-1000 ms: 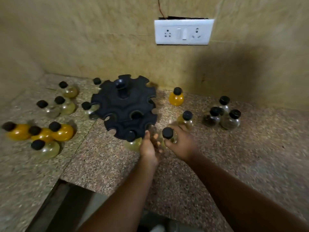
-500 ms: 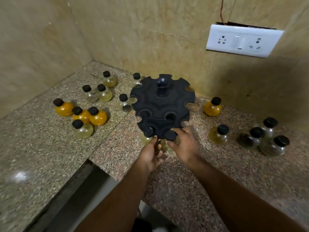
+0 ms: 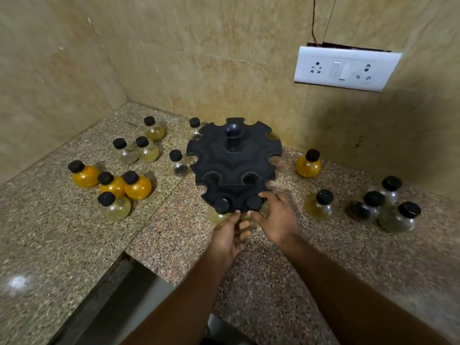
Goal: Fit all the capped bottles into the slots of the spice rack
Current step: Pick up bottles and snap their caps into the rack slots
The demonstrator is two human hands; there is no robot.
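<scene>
Since a second ago the second bottle (image 3: 254,201) has gone from the right hand (image 3: 278,217) into a front slot of the spice rack (image 3: 234,165), beside the first bottle (image 3: 222,205). Right fingers (image 3: 267,195) loosely spread, touching rack edge just right of that cap; whether they grip it, can't tell. Left hand (image 3: 230,235) half-curled, empty, just below the rack rim. Seated bottle upright, directly ahead of the fingertips. Nearest loose bottle (image 3: 319,204) sits right, closer to the right hand; more bottles stand farther left and right.

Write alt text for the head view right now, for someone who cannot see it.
Two bare hands, left hand and right hand, meet at the near edge of a round black plastic spice rack, where two black-capped bottles sit in slots. Other round capped glass bottles stand loose on the speckled granite counter on both sides.
</scene>
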